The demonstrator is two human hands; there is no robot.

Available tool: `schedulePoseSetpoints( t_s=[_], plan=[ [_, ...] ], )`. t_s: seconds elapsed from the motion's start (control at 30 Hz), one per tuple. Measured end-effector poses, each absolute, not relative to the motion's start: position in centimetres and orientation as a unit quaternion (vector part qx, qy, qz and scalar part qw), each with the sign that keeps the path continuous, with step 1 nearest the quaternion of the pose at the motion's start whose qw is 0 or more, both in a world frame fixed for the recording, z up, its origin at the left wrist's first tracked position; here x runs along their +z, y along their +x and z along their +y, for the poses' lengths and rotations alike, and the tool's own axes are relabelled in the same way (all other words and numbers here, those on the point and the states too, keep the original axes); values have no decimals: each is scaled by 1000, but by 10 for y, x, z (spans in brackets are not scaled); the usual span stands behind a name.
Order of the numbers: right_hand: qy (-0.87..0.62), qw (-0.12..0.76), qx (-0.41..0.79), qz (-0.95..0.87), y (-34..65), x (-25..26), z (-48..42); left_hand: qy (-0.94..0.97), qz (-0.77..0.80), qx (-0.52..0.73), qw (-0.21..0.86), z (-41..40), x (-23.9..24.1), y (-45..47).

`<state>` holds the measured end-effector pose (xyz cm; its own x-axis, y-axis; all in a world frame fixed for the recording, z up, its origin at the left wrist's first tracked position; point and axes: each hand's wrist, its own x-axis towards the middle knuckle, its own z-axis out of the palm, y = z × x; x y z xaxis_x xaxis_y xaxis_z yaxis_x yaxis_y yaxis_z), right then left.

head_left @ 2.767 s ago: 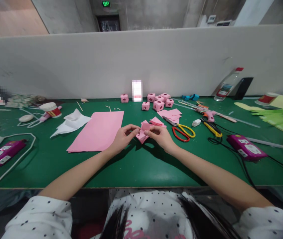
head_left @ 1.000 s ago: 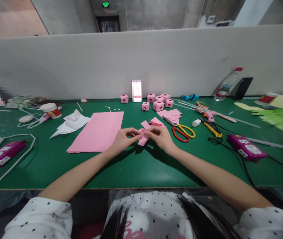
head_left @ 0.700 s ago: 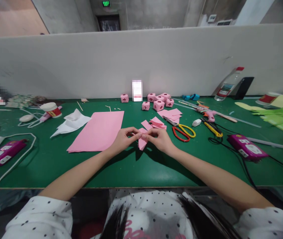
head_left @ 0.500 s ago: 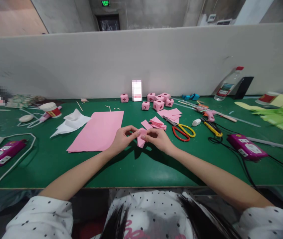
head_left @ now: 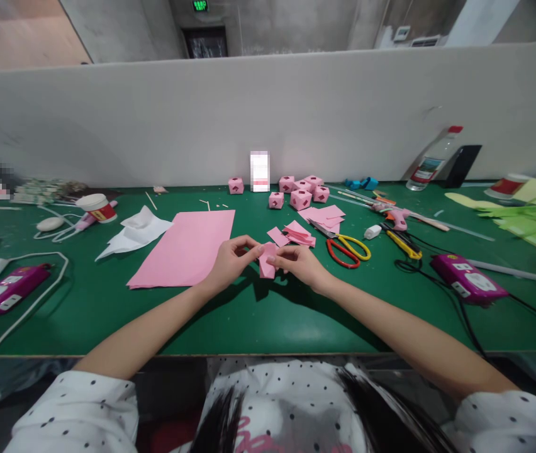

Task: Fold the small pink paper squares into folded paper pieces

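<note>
Between my two hands, above the green table, is a small folded piece of pink paper (head_left: 267,267). My left hand (head_left: 238,257) pinches its left upper edge with thumb and fingers. My right hand (head_left: 300,261) grips it from the right, thumb on the near face. Part of the paper is hidden behind my fingers. A stack of pink paper sheets (head_left: 187,245) lies beside my left hand. Just beyond my right hand are small pink paper strips (head_left: 299,233), and scissors (head_left: 347,250) with one red and one yellow handle.
Several folded pink paper cubes (head_left: 301,199) sit near the partition, by a glowing phone (head_left: 260,171). A crumpled tissue (head_left: 138,229) and paper cup (head_left: 97,207) stand left. On the right are a glue gun (head_left: 395,217), purple power strip (head_left: 469,278) with cables, and water bottle (head_left: 433,160).
The folded paper has turned slightly in my fingers, so its lower end looks squarer and less pointed. My hands have barely moved.
</note>
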<state>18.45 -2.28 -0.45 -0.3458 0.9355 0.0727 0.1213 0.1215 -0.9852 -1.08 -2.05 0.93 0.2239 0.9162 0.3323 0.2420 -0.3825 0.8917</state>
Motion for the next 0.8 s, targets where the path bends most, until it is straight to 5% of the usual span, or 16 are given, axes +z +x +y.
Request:
schedulePoseSetpoints(
  t_s=[0.8],
  plan=[
    [-409, 394, 542, -620, 185, -13, -19, 678, 428, 473, 364, -18, 9, -10]
  ],
)
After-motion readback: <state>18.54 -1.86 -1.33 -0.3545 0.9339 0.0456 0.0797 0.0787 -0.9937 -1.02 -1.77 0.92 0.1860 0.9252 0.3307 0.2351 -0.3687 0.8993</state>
